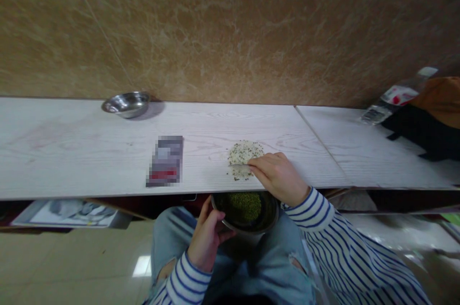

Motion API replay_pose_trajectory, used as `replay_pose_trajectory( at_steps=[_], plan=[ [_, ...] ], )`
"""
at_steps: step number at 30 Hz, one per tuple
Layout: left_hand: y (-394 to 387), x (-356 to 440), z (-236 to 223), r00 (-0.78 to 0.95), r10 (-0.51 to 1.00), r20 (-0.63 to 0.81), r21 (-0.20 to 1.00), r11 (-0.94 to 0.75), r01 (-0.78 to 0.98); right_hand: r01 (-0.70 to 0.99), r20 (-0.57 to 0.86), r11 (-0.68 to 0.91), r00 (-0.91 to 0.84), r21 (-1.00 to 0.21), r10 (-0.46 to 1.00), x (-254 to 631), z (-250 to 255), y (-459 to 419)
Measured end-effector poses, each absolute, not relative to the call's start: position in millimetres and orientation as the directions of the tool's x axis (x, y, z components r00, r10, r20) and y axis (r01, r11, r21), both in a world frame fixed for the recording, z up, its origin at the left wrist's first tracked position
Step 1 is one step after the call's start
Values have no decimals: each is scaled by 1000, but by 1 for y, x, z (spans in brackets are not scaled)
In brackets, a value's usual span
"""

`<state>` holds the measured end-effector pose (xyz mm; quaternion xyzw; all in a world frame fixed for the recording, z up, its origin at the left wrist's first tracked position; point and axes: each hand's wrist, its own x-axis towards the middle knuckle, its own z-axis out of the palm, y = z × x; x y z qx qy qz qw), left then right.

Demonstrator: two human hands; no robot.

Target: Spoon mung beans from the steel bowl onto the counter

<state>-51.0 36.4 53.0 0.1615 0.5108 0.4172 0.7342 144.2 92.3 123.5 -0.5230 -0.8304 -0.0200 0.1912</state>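
Observation:
My left hand (209, 233) grips the rim of a metal bowl (272, 223) just below the table's front edge, above my lap. Green beans that look like mung beans (247, 205) lie inside it. On the table behind the bowl is a flat, round patch of white grains mixed with green beans (244, 151). My right hand (282, 176) reaches over that patch from the right, fingers pinched on a thin flat strip (240, 166). The strip lies across the near part of the grains, apparently on edge; its exact kind I cannot make out.
A second metal bowl (126, 105) stands at the back left by the wall. A phone-like flat item (166, 161), blurred out, lies left of the grains. On the right, a plastic bottle (395, 96) leans on a black and brown bag (427, 123). Open shelves sit under the table (72, 151).

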Motion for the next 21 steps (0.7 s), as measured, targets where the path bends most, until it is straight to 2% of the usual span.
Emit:
replay_pose_trajectory(
  at_steps=[7, 12, 21],
  plan=[
    [36, -51, 50, 131, 780, -612, 667, 598, -444, 911, 336, 400, -348, -99, 875, 147, 117, 88],
    [35, -52, 50, 132, 778, -614, 665, 600, -445, 904, 335, 413, -357, -111, 872, 142, 115, 83],
    [34, -53, 48, 117, 779, -616, 663, 593, -457, 895, 426, 419, -323, -151, 845, 145, 116, 60]
  ],
)
